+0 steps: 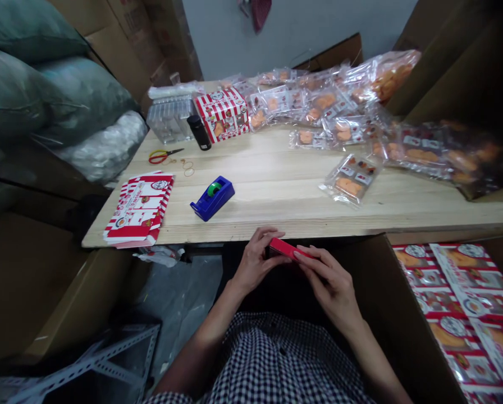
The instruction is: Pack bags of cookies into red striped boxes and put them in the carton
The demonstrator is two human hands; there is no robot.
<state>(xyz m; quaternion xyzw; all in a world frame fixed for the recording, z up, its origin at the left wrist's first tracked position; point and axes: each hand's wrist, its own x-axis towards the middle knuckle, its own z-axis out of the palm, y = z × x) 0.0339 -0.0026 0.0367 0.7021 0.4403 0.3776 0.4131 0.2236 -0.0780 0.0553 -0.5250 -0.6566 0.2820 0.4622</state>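
Note:
My left hand [256, 259] and my right hand [329, 283] both grip a small flat red box [286, 248], held over my lap just below the front edge of the wooden table [277, 207]. The fingers of each hand curl around an end of the box. On the table ahead lie a blue tape dispenser [212, 197] and a stack of flattened red-and-white striped cartons [140, 209] at the left edge.
Many clear bags of orange toy pieces [349, 178] cover the table's far right. An assembled striped box [223, 113], a black bottle [199, 132], clear trays [169, 116], scissors [164, 155] and rubber bands sit far left. A large carton of finished boxes [462, 314] stands at my right.

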